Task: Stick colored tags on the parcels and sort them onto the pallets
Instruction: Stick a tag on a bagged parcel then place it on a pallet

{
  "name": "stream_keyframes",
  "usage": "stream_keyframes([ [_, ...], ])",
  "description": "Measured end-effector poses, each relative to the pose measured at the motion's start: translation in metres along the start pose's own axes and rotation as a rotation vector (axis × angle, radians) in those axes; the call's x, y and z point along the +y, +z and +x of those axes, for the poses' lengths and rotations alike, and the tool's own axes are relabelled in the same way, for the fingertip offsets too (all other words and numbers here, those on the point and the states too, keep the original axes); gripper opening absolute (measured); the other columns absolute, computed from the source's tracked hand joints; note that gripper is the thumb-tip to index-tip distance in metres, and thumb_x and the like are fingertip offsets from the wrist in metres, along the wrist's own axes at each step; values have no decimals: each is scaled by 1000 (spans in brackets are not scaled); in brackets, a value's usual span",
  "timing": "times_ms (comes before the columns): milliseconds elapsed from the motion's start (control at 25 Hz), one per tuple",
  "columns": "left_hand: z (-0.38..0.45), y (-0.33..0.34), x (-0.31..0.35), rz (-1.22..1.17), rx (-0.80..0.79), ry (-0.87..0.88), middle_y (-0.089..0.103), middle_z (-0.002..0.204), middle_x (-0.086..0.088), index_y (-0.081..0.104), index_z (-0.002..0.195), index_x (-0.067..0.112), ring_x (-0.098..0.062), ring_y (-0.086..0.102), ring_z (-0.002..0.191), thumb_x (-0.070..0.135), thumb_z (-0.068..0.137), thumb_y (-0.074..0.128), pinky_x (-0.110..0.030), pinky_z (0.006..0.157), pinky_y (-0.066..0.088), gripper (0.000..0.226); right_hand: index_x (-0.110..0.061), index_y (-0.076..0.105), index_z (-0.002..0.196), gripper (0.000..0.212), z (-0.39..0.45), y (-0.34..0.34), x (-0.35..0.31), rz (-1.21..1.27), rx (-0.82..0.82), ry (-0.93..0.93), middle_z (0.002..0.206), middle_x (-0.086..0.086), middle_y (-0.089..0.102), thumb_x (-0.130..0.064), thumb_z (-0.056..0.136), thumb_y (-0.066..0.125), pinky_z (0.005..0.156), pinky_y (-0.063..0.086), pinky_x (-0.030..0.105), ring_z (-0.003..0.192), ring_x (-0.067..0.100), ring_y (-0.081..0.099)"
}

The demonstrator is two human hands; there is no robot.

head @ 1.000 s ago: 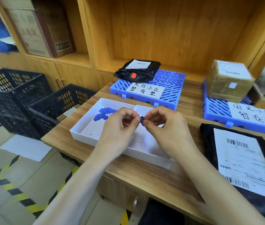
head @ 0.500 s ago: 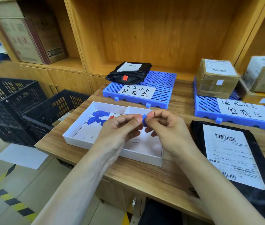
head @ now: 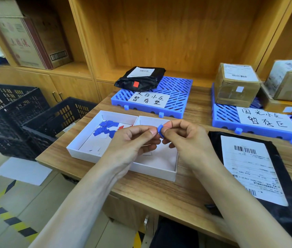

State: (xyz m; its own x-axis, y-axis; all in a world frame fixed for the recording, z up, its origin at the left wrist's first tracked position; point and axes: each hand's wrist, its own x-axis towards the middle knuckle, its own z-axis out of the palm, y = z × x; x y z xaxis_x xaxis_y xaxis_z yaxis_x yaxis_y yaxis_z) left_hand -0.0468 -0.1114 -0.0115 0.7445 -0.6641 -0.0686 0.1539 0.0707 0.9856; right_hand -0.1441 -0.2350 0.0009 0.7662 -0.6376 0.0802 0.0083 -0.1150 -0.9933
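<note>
Both hands meet at the middle of the view, above the white divided tray [head: 81,154], so any peeled backing can drop into it rather than onto the wooden table [head: 177,199]. The left hand [head: 131,145] and the right hand [head: 186,140] each pinch the same small blue tag [head: 160,130] between thumb and forefinger, the other fingers curled under. The tag bends between the fingertips, which suggests its backing is being worked loose, though the backing itself is too small to make out.

The tray's left compartment, at about ten o'clock from the hands, holds the loose stock of blue tags [head: 106,127] with a few red ones at their edge, within short reach.

At four o'clock lies the black mailer bag [head: 284,203], label up, showing no tag; in my judgement it is the next parcel, set close to the right hand for that reason.

At twelve o'clock the left blue pallet [head: 177,97] carries a black parcel with a red tag [head: 141,79]. At two o'clock the right blue pallet [head: 225,113] bears taped cardboard boxes [head: 236,83] with pale tags. Each pallet has a handwritten sign, so colour decides destination.
</note>
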Motion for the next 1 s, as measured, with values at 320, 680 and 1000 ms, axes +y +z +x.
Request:
stream_keyframes([
  [320, -2, 1, 6, 248, 65, 110, 74, 71, -10, 76, 80, 7, -14, 70, 67, 1, 87, 69, -24, 68, 58, 12, -23, 69, 80, 16, -7, 0, 4, -196, 25, -149, 75, -5, 72, -10, 88, 71, 69, 55, 22, 71, 11, 69],
  [680, 0, 6, 6, 320, 151, 129, 72, 62, -10, 76, 61, 16, -15, 68, 61, -3, 76, 67, -27, 69, 59, 26, -29, 67, 87, 10, -18, 2, 0, -452, 11, -298, 77, -19, 68, -20, 91, 69, 63, 47, 14, 76, 5, 62],
  [1000, -1, 8, 5, 202, 127, 70, 73, 66, -12, 76, 68, 12, -18, 70, 62, -3, 83, 66, -26, 66, 58, 24, -27, 71, 86, 11, -15, -1, 5, -299, 53, -235, 77, -13, 72, -16, 89, 72, 72, 56, 22, 75, 6, 67],
])
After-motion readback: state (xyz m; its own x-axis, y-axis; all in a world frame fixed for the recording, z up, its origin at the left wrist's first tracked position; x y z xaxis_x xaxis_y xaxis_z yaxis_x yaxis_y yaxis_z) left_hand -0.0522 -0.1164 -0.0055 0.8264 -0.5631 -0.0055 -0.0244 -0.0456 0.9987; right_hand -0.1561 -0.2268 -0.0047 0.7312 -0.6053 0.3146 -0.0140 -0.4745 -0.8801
